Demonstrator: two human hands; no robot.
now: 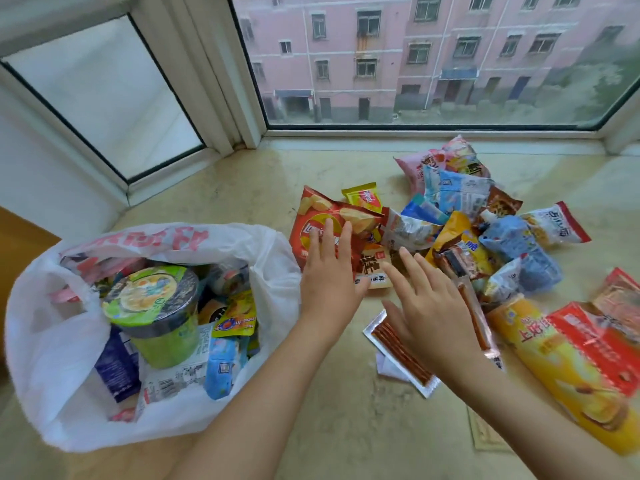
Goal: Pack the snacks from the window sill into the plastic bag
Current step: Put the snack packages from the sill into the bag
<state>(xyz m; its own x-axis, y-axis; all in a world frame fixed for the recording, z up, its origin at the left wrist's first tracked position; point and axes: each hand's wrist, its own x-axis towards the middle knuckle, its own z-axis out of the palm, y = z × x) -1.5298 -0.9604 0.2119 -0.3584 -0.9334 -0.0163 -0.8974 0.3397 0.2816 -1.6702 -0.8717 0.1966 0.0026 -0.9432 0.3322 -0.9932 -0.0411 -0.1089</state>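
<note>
You are mid-pack: the plastic bag (69,341) at nine o'clock already holds a green cup noodle (152,313) and several packets, while most snacks lie heaped on the window sill (242,188) from twelve to three o'clock. Your left hand (329,271) reaches with fingers spread flat over the red chip bag (313,221), grip not yet closed. Your right hand (433,306) hovers spread above the sausage-stick packet (388,344). Next, likely curl the left fingers round the chip bag and carry it toward nine o'clock.
</note>
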